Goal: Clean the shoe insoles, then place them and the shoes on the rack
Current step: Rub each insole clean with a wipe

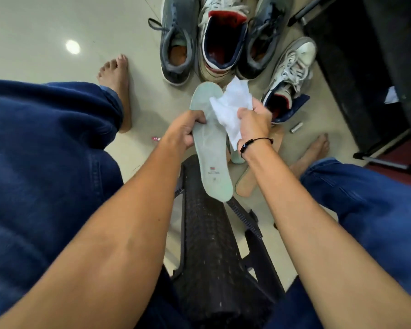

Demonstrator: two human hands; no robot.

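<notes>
Head view, looking down past seated knees: the pale mint foam insole, held above the tiled floor near the shoes, could slip and fall if wiping pushes hard. Left hand grips its edge; right hand pinches a crumpled white wipe against it.

Insole print (small flag logo) illegible

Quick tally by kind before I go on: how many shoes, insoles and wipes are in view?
Shoes: 4, two grey, two white.
Insoles: 3, pale green in the left hand, a tan one and another pale green on the floor.
Wipes: 1, in the right hand.
Total: 8
</notes>
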